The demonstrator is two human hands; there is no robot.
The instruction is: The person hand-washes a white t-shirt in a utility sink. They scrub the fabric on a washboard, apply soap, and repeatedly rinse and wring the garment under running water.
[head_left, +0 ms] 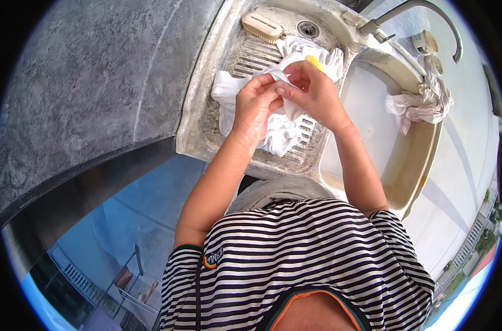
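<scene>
A wet white cloth garment lies bunched on the ribbed washboard part of a stone sink. Just above it, my left hand is closed, pinching a raised fold of the cloth between thumb and fingers. My right hand meets it from the other side, its fingers also closed on the same fold. Behind the right hand's knuckles a yellow piece, perhaps soap, shows in part; whether the hand touches it cannot be told.
A wooden scrubbing brush rests at the far left of the washboard, near a drain. On the right is a basin of cloudy water, with a rag over its rim. A curved tap arches behind; a grey counter adjoins left.
</scene>
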